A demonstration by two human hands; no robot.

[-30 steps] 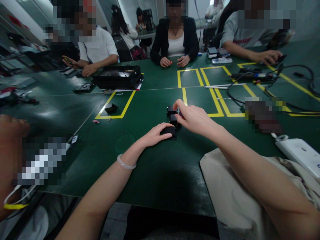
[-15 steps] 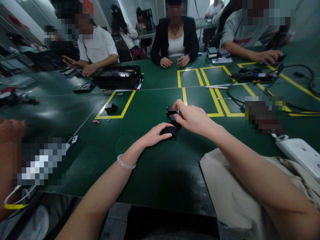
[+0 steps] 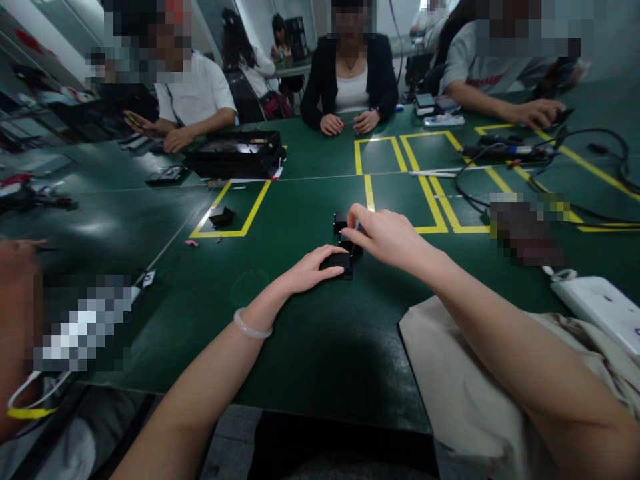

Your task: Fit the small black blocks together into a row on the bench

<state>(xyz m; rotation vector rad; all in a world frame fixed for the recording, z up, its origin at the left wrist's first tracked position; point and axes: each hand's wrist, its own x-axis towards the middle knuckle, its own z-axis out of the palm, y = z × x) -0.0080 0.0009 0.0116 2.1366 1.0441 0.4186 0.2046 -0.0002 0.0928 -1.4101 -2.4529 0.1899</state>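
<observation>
A few small black blocks stand in a row on the green table in the head view. My left hand (image 3: 316,267) is closed around the sides of the nearest black block (image 3: 337,263), its thumb and fingers on opposite edges. Just beyond, my right hand (image 3: 383,229) is over the middle black block (image 3: 346,241), thumb and forefinger bent toward each other in a pinch. What lies between those fingertips is too small and dark to make out. The farthest black block (image 3: 340,219) shows to the left of the right forefinger.
Another black block (image 3: 221,216) lies inside a yellow tape outline at the left. Behind it stands a black open box (image 3: 240,153). Beige cloth (image 3: 445,360) lies under my right forearm, beside a white power strip (image 3: 600,300). Cables (image 3: 530,157) curl at right. Other people sit around the table.
My right hand's fingertips have moved slightly, the thumb a little to the left and the forefinger slightly lower. My left hand and the nearest block look the same.
</observation>
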